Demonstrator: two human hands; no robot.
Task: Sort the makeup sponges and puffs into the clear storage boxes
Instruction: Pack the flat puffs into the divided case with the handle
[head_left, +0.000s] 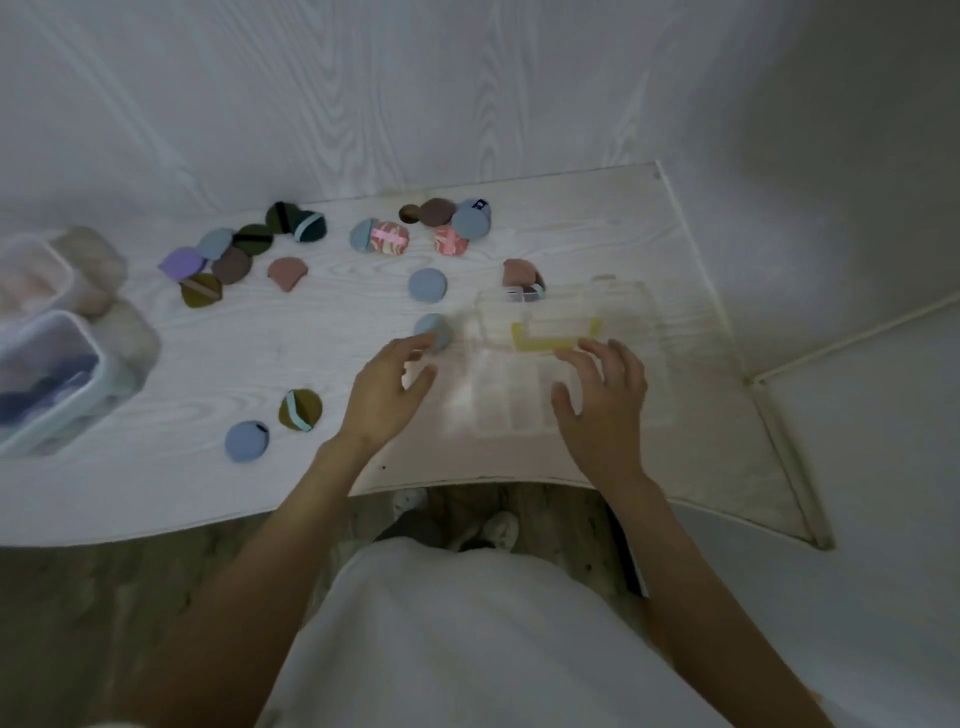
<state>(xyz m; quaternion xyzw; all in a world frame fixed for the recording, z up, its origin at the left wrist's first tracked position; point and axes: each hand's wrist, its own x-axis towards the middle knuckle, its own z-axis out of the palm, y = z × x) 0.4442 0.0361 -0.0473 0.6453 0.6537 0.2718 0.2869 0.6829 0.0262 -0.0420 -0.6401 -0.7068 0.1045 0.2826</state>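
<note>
Now, table: a white wood-grain table (322, 332) stands against a white wall.
Clear box: a divided clear box (524, 395) with a yellow latch (550, 340) lies near the front edge, between the two hands.
Left hand: the left hand (387, 389) is just left of the box, fingers spread and relaxed, holding nothing; the fingertips are beside a blue puff (434, 330).
Right hand: the right hand (605, 400) is at the right side of the box, fingers loosely spread; I cannot tell if it touches the box.
Puffs: many puffs lie loose on the table, most at the back; an olive puff (300, 409) and a round blue puff (247, 440) are near the front.
Tubs: two lidded tubs (52, 374) stand at the far left.
</note>
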